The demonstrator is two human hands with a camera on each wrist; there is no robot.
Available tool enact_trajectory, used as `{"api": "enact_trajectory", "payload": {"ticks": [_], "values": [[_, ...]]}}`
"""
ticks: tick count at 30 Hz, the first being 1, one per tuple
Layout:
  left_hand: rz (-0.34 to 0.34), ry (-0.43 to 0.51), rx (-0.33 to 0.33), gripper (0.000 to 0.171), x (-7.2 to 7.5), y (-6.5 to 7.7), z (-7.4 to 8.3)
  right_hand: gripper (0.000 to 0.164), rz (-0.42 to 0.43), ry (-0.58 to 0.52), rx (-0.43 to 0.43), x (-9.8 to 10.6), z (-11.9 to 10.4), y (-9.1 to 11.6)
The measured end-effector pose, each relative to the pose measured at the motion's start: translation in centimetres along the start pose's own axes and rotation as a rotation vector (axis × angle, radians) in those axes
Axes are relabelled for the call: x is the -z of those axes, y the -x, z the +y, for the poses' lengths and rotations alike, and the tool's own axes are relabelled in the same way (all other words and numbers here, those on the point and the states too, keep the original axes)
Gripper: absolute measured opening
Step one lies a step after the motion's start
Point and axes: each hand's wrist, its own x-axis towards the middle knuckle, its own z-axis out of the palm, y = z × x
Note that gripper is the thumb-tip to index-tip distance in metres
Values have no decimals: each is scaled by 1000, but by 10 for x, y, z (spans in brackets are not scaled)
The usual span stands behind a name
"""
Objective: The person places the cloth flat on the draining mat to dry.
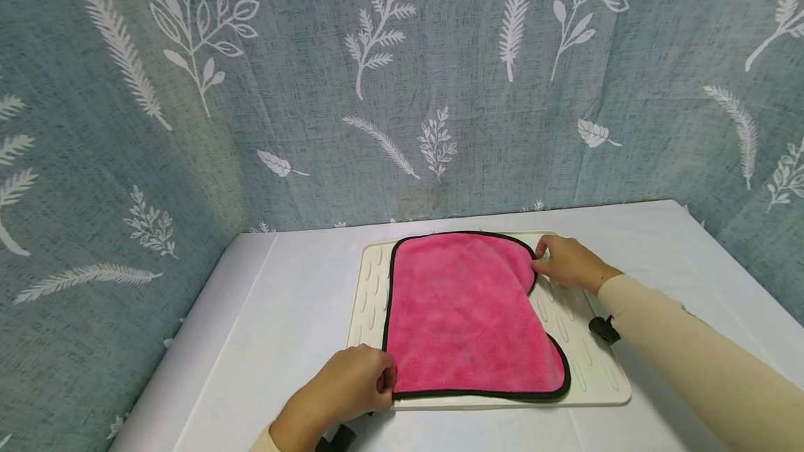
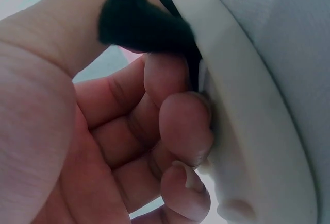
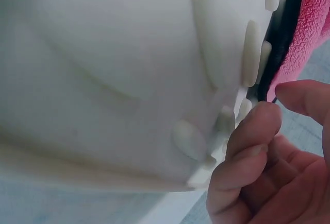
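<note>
A pink plush cloth with black edging (image 1: 465,319) lies over a cream ridged mat (image 1: 370,284). Its right side curves inward, and the two right corners are rounded. At the near left corner, my left hand (image 1: 359,382) pinches the cloth; the left wrist view shows the black edging (image 2: 149,26) between thumb and curled fingers, close to the mat's rim (image 2: 242,74). My right hand (image 1: 571,261) holds the right edge near the far corner. Up close in the right wrist view, thumb and forefinger meet at the cloth's dark border (image 3: 281,38).
Under the mat is a table covered in white cloth (image 1: 283,326). Grey-blue fabric with white leaf prints (image 1: 465,40) hangs behind it and along both sides. Black wrist straps (image 1: 604,330) show at the sleeves.
</note>
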Motion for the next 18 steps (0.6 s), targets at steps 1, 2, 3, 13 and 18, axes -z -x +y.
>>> {"api": "enact_trajectory", "payload": {"ticks": [1,2,3,13,18], "values": [[0,1,-1,22,0,0,0,24,4,-12,3,0,0,0],[0,1,-1,22,0,0,1,22,10,-22,10,0,0,-1],[0,2,-1,22,0,0,1,21,10,-36,7,0,0,-1],[-25,30,12,23,1,-1,-1,16,-77,-119,22,0,-1,-3],[-28,35,12,23,2,0,-1,14,-56,-97,34,4,-4,-3]]}}
